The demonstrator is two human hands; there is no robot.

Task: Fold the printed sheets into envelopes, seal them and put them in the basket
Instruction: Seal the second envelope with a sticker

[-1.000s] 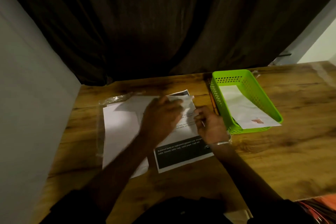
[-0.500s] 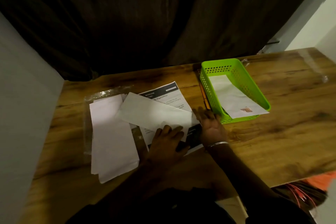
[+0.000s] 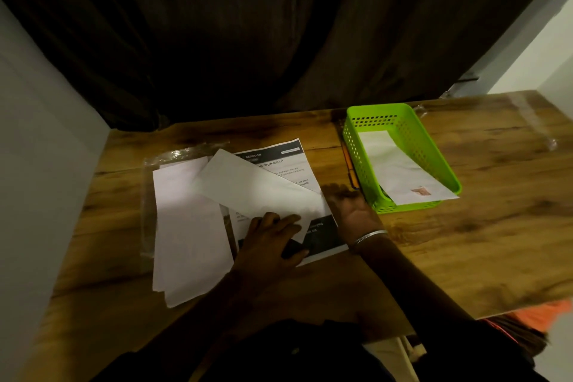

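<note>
The step in hand looks like readying 1 blank white paper envelope [image 3: 257, 189], lying slantwise across the black-banded printed sheet [image 3: 279, 164] on the wooden table [image 3: 496, 226]. The left hand [image 3: 273, 239] presses flat, fingers spread, on the envelope's near end, while the right hand [image 3: 350, 211] rests open beside the sheet's right edge. Next, I judge, the sheet needs folding to fit; the green plastic basket [image 3: 434, 158], just right, already holds 1 envelope.

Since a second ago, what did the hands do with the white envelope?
The left hand drew back toward the person, baring the white envelope, which now lies slanted across the printed sheet, fingers on its near end. The right hand opened flat beside the sheet. The green basket, its envelope and the stack of envelopes did not move.
</note>
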